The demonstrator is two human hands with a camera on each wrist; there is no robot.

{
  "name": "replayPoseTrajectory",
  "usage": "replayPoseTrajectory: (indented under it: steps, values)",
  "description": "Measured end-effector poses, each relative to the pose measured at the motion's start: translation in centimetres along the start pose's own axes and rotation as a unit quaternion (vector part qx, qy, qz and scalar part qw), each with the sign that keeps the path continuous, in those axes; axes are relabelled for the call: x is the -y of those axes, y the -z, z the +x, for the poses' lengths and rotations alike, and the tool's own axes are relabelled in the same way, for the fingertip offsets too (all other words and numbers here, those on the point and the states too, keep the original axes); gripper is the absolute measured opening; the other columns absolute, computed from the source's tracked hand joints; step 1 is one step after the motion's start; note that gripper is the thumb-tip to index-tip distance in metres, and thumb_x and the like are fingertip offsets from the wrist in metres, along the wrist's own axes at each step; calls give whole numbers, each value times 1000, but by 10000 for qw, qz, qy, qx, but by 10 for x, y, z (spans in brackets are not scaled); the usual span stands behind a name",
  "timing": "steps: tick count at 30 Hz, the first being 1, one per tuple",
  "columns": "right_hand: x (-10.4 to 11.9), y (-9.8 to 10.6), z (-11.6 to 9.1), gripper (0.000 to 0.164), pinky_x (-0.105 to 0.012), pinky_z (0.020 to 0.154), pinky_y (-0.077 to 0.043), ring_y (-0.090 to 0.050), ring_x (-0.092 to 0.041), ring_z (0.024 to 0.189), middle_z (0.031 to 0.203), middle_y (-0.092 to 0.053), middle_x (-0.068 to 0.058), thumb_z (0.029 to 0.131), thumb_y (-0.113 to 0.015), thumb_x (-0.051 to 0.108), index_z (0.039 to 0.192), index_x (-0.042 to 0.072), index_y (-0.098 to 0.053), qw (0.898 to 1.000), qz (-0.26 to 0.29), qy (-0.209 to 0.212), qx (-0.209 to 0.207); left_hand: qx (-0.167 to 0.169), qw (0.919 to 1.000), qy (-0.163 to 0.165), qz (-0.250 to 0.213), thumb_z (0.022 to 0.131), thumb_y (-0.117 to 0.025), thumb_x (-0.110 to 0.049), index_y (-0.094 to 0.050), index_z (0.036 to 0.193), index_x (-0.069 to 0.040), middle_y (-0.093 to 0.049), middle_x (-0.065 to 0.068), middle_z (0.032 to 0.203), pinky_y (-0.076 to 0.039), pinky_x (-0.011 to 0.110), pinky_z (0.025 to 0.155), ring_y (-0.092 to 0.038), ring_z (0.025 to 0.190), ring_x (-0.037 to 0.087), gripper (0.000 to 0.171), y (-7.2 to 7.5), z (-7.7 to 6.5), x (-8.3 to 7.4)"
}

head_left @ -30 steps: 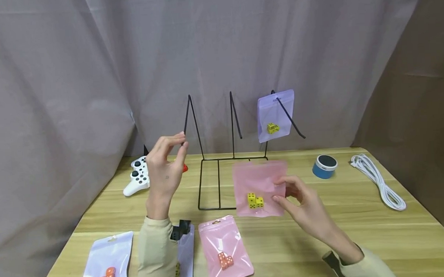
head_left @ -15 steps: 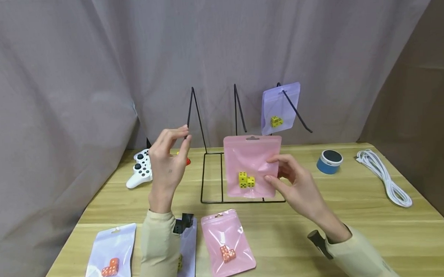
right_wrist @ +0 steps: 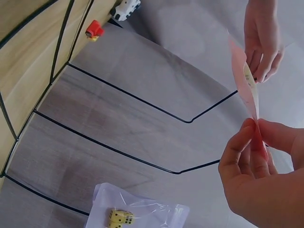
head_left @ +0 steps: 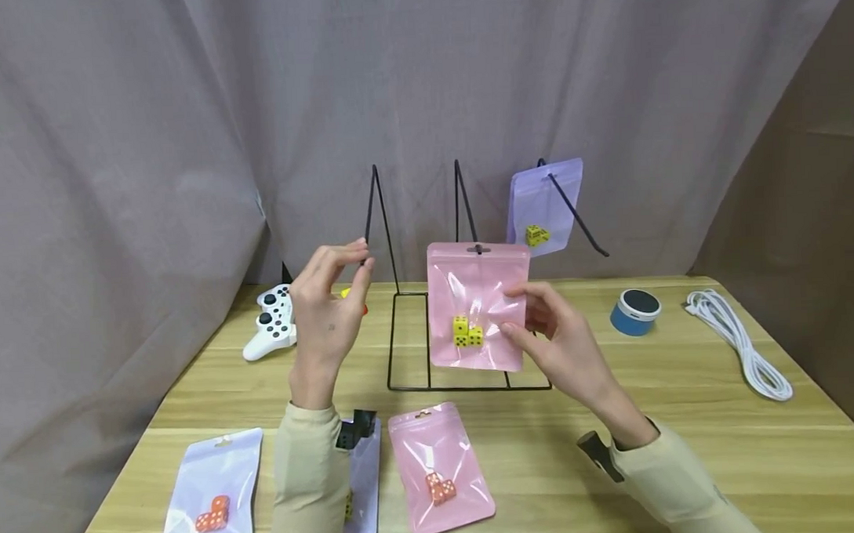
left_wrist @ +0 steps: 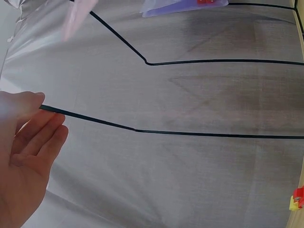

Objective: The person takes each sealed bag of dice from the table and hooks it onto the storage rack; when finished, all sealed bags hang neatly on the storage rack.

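Note:
A black wire rack (head_left: pixel 466 388) with three prongs stands on the table. My left hand (head_left: pixel 327 317) pinches the tip of the rack's left prong (left_wrist: pixel 95 119) between thumb and fingers. My right hand (head_left: pixel 567 344) pinches the right edge of a pink zip bag (head_left: pixel 445 297) holding yellow dice (head_left: pixel 461 333). The bag hangs upright in front of the middle prong (head_left: pixel 467 205), and that prong's tip shows right at the bag's hang hole. From the right prong hangs a purple bag (head_left: pixel 561 187), also with yellow dice.
Nearer me lie a pink bag (head_left: pixel 433 439) and a pale bag (head_left: pixel 201 470) with orange dice, and a purple bag (head_left: pixel 366 472) partly behind my left sleeve. A white game controller (head_left: pixel 270 327) sits left; a blue speaker (head_left: pixel 635 314) and white cable (head_left: pixel 736 342) sit right.
My right hand has raised the pink bag and brought it slightly left, up to the middle prong's tip. The left hand keeps its pinch on the left prong. The head view has shifted a little.

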State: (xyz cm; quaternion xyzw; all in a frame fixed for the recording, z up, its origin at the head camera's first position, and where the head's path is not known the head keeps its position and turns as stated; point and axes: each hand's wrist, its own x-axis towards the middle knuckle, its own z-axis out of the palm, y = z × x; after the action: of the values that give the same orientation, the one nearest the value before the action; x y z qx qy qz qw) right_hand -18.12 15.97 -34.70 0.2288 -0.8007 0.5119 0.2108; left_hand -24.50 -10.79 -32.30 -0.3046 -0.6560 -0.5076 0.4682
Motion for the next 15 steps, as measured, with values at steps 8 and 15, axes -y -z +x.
replayPoseTrajectory:
  steps: [8, 15]
  values:
    - [-8, 0, 12, 40, -22, 67, -56, -61, -17, 76, 97, -66, -16, 83, -66, -10, 120, -1, -53, 9997, 219, -95, 71, 46, 9999, -6, -94, 82, -68, 7, -66, 89, 6, -66, 14, 96, -51, 33, 93, -64, 99, 22, 7, 0, -1, 1]
    - [-12, -4, 22, 39, -21, 70, -56, -61, -19, 80, 101, -65, -18, 85, -64, -8, 122, -2, -53, 9988, 438, -215, 0, 51, 10000, -11, 59, 82, -69, 6, -67, 89, 5, -67, 13, 96, -52, 32, 92, -65, 98, 21, 7, 1, -1, -1]
